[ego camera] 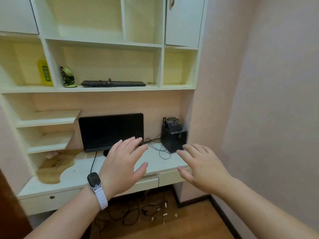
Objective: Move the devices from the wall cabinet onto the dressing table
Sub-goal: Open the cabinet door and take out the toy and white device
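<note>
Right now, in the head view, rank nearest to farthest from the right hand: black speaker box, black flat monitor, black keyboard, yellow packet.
1. Black speaker box, just beyond the right hand.
2. Black flat monitor, to its left.
3. Black keyboard, higher up, centre.
4. Yellow packet, upper far left.

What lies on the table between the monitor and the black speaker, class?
In the head view, thin black cables lie looped on the white table between the monitor and the speaker.

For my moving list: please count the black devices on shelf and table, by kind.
Keyboard, on the shelf: 1
Monitor, on the table: 1
Speaker box, on the table: 1
Dark unit atop that box, kind unclear: 1
Total: 4
</note>
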A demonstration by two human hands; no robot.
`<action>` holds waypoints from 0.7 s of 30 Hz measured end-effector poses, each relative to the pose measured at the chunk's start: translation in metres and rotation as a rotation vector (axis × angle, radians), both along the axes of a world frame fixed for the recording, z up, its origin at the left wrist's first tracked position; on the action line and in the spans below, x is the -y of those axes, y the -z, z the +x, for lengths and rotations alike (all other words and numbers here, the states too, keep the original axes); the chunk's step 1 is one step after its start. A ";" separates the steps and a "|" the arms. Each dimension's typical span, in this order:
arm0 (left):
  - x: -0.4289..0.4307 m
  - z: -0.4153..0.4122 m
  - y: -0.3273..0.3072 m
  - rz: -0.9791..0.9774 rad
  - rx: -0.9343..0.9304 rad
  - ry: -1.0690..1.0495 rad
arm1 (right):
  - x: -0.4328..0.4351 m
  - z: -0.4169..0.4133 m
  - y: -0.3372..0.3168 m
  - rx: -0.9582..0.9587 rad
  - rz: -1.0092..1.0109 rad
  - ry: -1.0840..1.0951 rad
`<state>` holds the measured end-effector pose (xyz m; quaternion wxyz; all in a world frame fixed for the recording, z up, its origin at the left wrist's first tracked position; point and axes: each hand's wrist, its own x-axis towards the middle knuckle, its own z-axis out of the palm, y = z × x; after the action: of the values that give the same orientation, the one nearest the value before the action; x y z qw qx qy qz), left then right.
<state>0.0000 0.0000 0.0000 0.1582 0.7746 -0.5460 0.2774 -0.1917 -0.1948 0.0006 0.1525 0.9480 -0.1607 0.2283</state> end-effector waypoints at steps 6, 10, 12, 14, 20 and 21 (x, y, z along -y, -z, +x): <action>-0.002 0.093 0.005 -0.032 -0.040 0.010 | -0.005 0.088 -0.009 -0.009 -0.035 0.004; 0.005 0.139 0.011 -0.046 -0.013 0.047 | -0.007 0.129 -0.008 0.002 -0.049 0.033; 0.013 0.155 0.014 -0.044 -0.013 0.073 | -0.005 0.144 -0.006 0.001 -0.034 0.030; 0.021 0.165 0.017 -0.050 -0.019 0.098 | -0.001 0.153 -0.003 -0.009 -0.026 0.037; 0.055 0.183 0.024 -0.027 -0.032 0.131 | 0.028 0.170 0.003 -0.033 -0.026 0.053; 0.062 0.185 0.026 -0.019 -0.033 0.133 | 0.036 0.173 0.005 -0.027 -0.021 0.049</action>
<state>0.1850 -0.0624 -0.0260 0.1927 0.7394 -0.5910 0.2586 -0.0188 -0.2309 -0.0046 0.1700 0.9452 -0.1796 0.2132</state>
